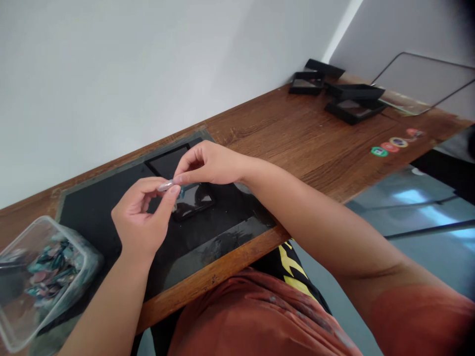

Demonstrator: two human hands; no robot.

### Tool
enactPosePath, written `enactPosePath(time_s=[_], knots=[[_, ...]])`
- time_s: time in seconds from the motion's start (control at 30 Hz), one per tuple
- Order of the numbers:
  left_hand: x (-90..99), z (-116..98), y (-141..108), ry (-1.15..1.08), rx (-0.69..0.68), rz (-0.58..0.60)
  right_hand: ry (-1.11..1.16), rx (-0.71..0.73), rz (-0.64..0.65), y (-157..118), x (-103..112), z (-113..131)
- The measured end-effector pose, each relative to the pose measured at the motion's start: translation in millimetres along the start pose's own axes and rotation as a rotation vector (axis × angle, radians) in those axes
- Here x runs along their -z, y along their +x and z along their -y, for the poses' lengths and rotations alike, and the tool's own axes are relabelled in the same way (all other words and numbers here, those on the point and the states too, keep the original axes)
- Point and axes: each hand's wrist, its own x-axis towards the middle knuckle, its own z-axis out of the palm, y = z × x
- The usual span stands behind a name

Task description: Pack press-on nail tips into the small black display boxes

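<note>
A small shiny, pale piece (pixel 166 185) with a bluish part beside it is pinched between the fingertips of both hands. My left hand (pixel 143 212) grips it from the left with thumb and index finger. From the right, my right hand (pixel 206 165) pinches its other end. Just below and behind the hands, a black frame with a glossy inside (pixel 195 201) lies on the dark mat (pixel 100 212). Another flat black frame (pixel 168 159) lies farther back, partly covered by my right hand.
A clear plastic tub (pixel 87 252) of small teal and pinkish pieces (pixel 54 272) stands at the left. Several black box parts (pixel 354 110) lie at the back right of the wooden table (pixel 274 121), near round colored badges (pixel 389 147) and a thin wire frame (pixel 434 58).
</note>
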Motion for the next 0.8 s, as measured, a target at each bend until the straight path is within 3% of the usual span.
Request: enactPosePath(time_s=[0.17,0.3,0.63,0.8], knots=[[3.6,8.8,3.3,-0.138,0.198,-0.111,-0.119,-0.037,-0.128,4.1,0.4,-3.6],[7.9,10.5,6.5,-0.252,0.266,-0.152,-0.259,-0.082,-0.101,3.5,1.3,-2.4],[10.4,2.1,7.8,-0.364,0.337,-0.116,-0.696,-0.064,-0.002,-0.5,-2.3,-1.0],[9.5,0.3,8.4,-0.349,0.322,-0.126,-0.767,-0.096,0.014,-1.6,-2.7,-0.6]])
